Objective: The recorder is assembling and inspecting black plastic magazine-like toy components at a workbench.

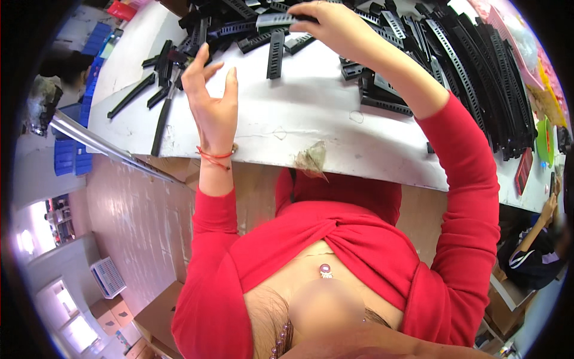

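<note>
My left hand (pixel 212 110) is raised over the table's near left part, fingers apart, with nothing in it. A red cord bracelet circles that wrist. At the far middle, my right hand (pixel 327 23) pinches the end of a slotted plastic strip (pixel 275 20) with a pale, shiny face, which lies among the pile. Just nearer, a short black slotted strip (pixel 275 55) lies on the white table (pixel 257 131). Beside my left hand lies a tool with a long black handle (pixel 160 128) and a metal shaft; its head is partly lost among black pieces (pixel 164 63).
Long curved black slotted strips (pixel 478 78) are heaped on the right. Shorter strips (pixel 385 102) lie under my right forearm. A crumpled clear plastic scrap (pixel 311 157) sits at the front edge. A pink basket (pixel 511 48) and a red phone-like object (pixel 524 172) are far right, near another person (pixel 535 251).
</note>
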Available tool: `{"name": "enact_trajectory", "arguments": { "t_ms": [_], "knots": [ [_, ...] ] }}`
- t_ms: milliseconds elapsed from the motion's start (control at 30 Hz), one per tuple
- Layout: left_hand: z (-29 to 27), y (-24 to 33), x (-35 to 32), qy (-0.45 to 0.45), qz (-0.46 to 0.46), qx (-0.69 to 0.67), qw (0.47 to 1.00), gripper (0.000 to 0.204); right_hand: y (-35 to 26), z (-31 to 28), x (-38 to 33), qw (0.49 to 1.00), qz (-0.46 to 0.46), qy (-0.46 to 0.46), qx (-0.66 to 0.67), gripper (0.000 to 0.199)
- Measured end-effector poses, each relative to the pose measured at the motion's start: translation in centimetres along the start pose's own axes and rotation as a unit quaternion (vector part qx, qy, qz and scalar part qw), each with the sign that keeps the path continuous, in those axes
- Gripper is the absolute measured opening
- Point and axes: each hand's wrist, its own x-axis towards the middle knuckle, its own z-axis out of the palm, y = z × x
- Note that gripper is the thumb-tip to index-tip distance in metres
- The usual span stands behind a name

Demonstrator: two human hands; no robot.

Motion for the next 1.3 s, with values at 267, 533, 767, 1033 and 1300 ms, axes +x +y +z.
{"name": "enact_trajectory", "arguments": {
  "t_ms": [267,533,767,1033,1300],
  "knots": [
    [2.1,0.5,1.2,-0.231,-0.006,0.111,0.966,0.050,-1.3,2.7,9.6,0.980,-0.092,0.108,-0.137,0.027],
    [-0.3,-0.6,5.8,-0.206,0.096,0.061,0.972,0.034,0.0,-2.9,5.4,0.985,-0.146,0.062,-0.065,0.031],
    [1.7,-6.7,15.2,-0.169,0.247,0.124,0.946,0.020,-5.0,-8.4,-7.6,0.989,-0.095,-0.050,-0.105,0.035],
    [7.1,-22.6,28.1,-0.220,-0.040,0.245,0.943,0.031,-8.0,-0.9,-13.4,0.976,-0.106,-0.183,-0.058,0.046],
    [9.9,-35.0,31.8,-0.352,-0.063,0.434,0.827,0.069,-6.1,5.3,-4.8,0.967,-0.075,-0.190,-0.150,0.063]
  ]
}}
